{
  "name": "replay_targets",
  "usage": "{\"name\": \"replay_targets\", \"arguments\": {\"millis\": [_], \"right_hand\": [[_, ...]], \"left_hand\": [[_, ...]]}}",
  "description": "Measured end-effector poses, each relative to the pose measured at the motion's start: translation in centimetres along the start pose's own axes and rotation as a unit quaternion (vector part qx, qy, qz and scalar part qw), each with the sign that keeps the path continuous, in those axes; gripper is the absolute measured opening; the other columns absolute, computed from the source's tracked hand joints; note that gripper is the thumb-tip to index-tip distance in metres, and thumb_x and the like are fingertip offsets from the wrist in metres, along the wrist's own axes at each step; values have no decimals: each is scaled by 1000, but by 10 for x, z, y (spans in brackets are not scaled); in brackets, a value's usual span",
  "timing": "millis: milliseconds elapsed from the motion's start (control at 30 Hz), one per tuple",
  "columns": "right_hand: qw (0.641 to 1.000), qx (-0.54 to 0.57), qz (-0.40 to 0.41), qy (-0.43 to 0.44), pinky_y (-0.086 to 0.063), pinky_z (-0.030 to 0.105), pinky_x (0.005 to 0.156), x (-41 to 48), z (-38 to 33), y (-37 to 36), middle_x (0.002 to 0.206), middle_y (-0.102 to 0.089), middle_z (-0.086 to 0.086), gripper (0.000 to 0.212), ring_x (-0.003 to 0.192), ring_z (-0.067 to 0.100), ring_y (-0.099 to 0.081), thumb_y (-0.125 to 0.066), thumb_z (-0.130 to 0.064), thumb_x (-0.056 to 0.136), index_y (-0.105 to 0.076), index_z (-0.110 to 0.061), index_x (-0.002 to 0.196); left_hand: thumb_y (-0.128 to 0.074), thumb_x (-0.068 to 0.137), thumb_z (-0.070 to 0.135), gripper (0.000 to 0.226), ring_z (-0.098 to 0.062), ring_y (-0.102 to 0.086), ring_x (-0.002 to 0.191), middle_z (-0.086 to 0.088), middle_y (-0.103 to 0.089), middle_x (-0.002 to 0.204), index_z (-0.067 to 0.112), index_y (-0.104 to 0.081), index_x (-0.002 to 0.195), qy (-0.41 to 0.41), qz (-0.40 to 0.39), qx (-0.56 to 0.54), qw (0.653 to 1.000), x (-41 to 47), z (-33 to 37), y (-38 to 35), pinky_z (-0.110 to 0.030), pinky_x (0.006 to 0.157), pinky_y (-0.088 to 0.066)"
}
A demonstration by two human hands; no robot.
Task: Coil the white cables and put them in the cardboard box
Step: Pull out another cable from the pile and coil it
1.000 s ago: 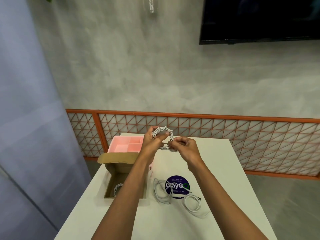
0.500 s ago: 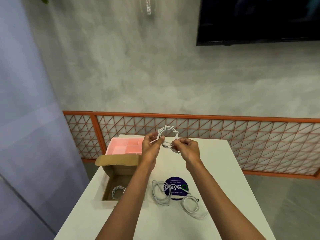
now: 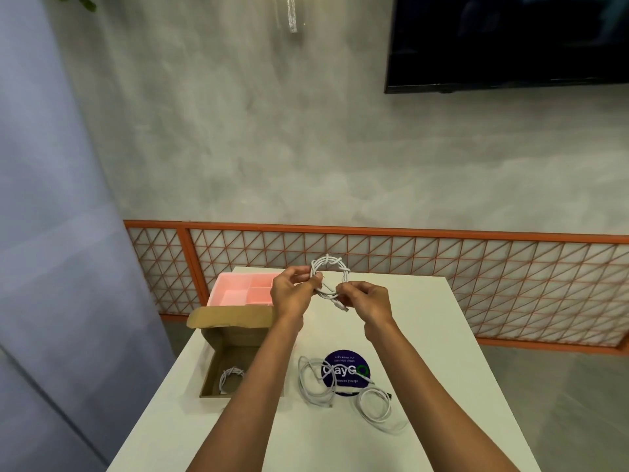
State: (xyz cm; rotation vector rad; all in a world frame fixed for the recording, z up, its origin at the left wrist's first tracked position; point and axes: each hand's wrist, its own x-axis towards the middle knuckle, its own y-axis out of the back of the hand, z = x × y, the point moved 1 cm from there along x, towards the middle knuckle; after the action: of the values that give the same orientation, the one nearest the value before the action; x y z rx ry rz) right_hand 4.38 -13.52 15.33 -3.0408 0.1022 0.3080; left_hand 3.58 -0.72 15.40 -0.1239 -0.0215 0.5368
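Observation:
Both hands hold a coiled white cable [image 3: 329, 267] up above the far part of the white table [image 3: 425, 335]. My left hand [image 3: 289, 294] pinches the coil's left side. My right hand [image 3: 366, 299] grips its lower right, where the loose plug end hangs between the hands. An open cardboard box [image 3: 212, 366] sits on the table's left edge, under my left forearm, with one coiled white cable [image 3: 230, 375] inside. Loose white cables [image 3: 315, 379] lie on the table near the box, with another loop [image 3: 374, 407] to their right.
A pink divided tray [image 3: 238, 291] stands behind the box. A round dark blue sticker [image 3: 345, 371] lies under the loose cables. An orange lattice railing [image 3: 442, 267] runs behind the table, and a dark screen [image 3: 510, 42] hangs on the grey wall.
The coil has risen slightly and my hands have drawn a little apart on it, the plug end now dangling between them. The view has tilted a bit. The cables on the table are unmoved.

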Motion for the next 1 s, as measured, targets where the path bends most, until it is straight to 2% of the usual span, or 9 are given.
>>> {"name": "replay_targets", "arguments": {"millis": [100, 167, 300, 367, 533, 633, 733, 867, 1000], "right_hand": [[1000, 4, -7, -4, -49, 23, 65, 2, 1, 3, 68, -67, 10, 5, 61, 18, -61, -69, -5, 77, -71, -2, 81], [1000, 9, -19, -6, -49, 20, 62, 3, 0, 5, 69, -67, 10, 7, 60, 18, -61, -69, -5, 79, -70, -1, 85], [999, 12, -37, -6, -41, 7, 43, 2, -3, 6, 68, -64, 8, 6, 53, 12, -60, -67, -6, 83, -67, -1, 87], [999, 5, -47, -11, -41, 10, 46, 1, -6, 6, 68, -64, 6, 4, 51, 7, -59, -66, -9, 84, -66, -5, 86], [997, 31, -73, -14, -44, 27, 71, 5, 1, 4, 82, -68, 6, 7, 76, 16, -62, -66, -17, 87, -65, -11, 90], [994, 47, -81, -60, -55, 30, 68, 9, 8, 2, 89, -66, 10, 24, 76, 19, -63, -70, -24, 85, -64, -6, 101], [986, 88, -85, -111, -59, 25, 60, 12, 9, 2, 85, -65, 19, 29, 69, 22, -66, -74, -16, 81, -62, 7, 95], [988, 84, -88, -99, -59, 26, 66, 17, 7, -1, 90, -67, 22, 20, 75, 23, -66, -66, 0, 83, -63, 13, 98], [992, 64, -92, -60, -57, 29, 67, 16, 6, -6, 84, -66, 18, 17, 75, 23, -64, -62, 3, 83, -64, 11, 98]], "left_hand": [[-71, 81, 0, 20, -20, -65, 77, -14, -67, 93, 5, -61, 98, -13, -75, -12, 997, -3, 6, 2, -22, 64, -55], [-69, 82, -1, 19, -17, -65, 75, -8, -68, 87, 6, -59, 96, -20, -119, -19, 992, -6, 10, 3, -19, 64, -55], [-69, 82, -1, 20, -9, -67, 75, 2, -72, 81, 12, -58, 93, -32, -183, -32, 982, -6, 11, 6, -21, 73, -53], [-67, 84, 3, 21, -10, -66, 84, 0, -71, 89, 13, -56, 99, -41, -207, -38, 977, -7, 10, 6, -24, 79, -51], [-66, 85, 5, 25, -15, -65, 95, -5, -70, 102, 11, -54, 107, -74, -170, -75, 980, -16, 1, 1, -25, 83, -52], [-68, 83, 0, 27, -13, -67, 92, -6, -70, 101, 12, -54, 103, -84, -129, -113, 982, -18, -5, 0, -30, 85, -52], [-67, 82, -2, 29, -13, -68, 91, -11, -70, 102, 12, -53, 102, -82, -138, -126, 979, -19, -9, 2, -28, 80, -54], [-64, 85, 1, 30, -15, -69, 89, -10, -72, 101, 11, -50, 109, -63, -162, -145, 974, -20, -15, 7, -24, 73, -54], [-60, 88, 4, 28, -20, -67, 91, -9, -72, 99, 10, -47, 112, -30, -176, -189, 966, -18, -21, 5, -28, 81, -53]]}}
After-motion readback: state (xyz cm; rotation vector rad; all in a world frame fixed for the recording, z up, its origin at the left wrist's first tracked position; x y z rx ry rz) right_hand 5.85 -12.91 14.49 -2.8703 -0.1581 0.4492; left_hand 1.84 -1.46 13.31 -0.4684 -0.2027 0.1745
